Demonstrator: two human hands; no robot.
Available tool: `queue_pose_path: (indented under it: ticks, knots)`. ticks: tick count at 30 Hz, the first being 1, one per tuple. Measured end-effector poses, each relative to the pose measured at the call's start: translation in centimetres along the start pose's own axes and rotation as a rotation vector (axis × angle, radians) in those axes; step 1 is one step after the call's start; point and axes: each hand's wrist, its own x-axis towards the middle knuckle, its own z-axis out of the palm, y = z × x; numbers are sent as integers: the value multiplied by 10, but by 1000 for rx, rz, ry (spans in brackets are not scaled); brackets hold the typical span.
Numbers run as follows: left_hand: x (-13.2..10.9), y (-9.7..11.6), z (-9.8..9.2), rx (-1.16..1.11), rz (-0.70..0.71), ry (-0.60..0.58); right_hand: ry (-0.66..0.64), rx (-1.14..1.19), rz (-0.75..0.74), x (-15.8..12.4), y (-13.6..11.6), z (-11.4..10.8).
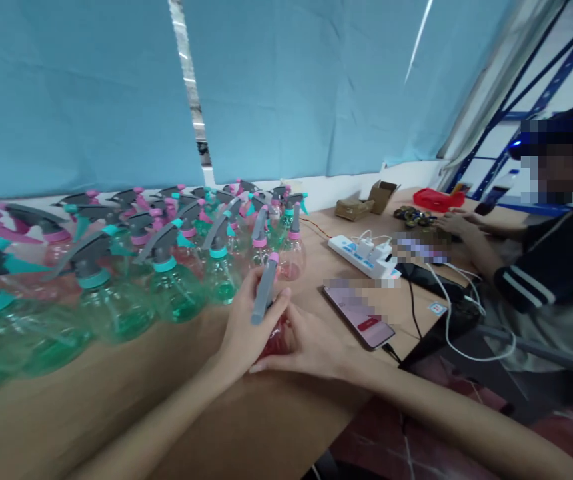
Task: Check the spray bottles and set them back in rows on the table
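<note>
Both my hands are wrapped round one spray bottle [277,339] with a clear pink body and a grey trigger head with a pink tip. My left hand [246,317] grips it near the neck, just under the grey trigger. Lower down, my right hand [311,340] curls round the body. My fingers hide most of the bottle. Just beyond my left hand stands a green spray bottle [225,291] with a teal collar. A pink-collared spray bottle [292,257] stands behind them.
Many spray bottles [114,320] crowd the table's left side. A phone [359,317] lies right of my hands, with a white power strip [364,257] and cables beyond. Farther back are a cardboard box [384,196] and a red item [438,200]. A co-worker [556,267] sits at the right.
</note>
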Motion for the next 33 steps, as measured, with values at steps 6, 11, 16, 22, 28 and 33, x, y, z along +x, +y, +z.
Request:
queue_pose_path:
  ticks: [6, 11, 16, 22, 28, 33]
  knots:
    - [13, 8, 26, -41, -53, -204, 78, 20, -12, -17, 26, -31]
    - [6, -16, 31, -12, -133, -272, 209, -54, 110, -12, 63, -72]
    - [-16, -44, 27, 54, -228, -253, 383, -83, 167, 20, 113, -108]
    - [-28, -63, 15, 120, -217, -225, 361, -87, 261, 59, 148, -116]
    - [-24, -69, 11, 74, -256, -178, 320, -40, 247, 78, 163, -107]
    - [-26, -73, 13, 94, -245, -194, 294, -17, 249, 81, 170, -103]
